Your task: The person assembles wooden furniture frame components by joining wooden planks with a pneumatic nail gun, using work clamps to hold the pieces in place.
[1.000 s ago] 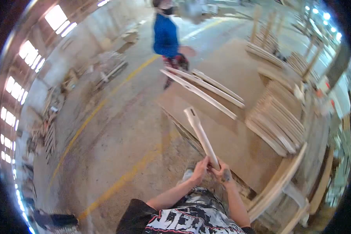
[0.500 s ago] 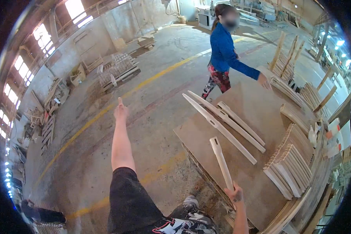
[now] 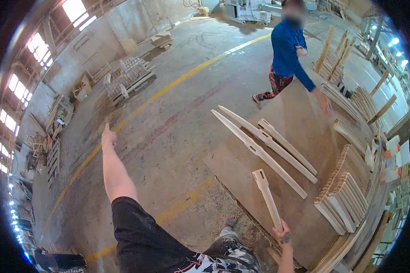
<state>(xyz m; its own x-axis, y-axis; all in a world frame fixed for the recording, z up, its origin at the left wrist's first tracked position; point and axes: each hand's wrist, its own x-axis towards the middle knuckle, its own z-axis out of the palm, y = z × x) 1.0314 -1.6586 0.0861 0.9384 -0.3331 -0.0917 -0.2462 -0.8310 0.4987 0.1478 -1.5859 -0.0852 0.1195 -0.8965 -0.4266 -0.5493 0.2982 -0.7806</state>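
Note:
My left hand [image 3: 108, 138] is stretched out over the floor at the left, its index finger extended and the other fingers folded, with nothing visible in it. Near the table's front edge, my right hand [image 3: 282, 232] grips the lower end of a pale wooden piece [image 3: 269, 198] that has a slot at its far end. Three long slotted wooden pieces [image 3: 264, 154] lie side by side on the brown table [image 3: 300, 227], beyond the held one.
Stacked wooden parts [image 3: 344, 204] stand on the table's right side. A co-worker in a blue top [image 3: 284, 48] is beyond the far edge, one hand over the table. Wood piles [image 3: 130, 79] lie on the floor at the left.
My left arm has swung further left. The co-worker has moved right along the table's far side, the other arm now bent at the chest. My right hand still holds the wooden piece.

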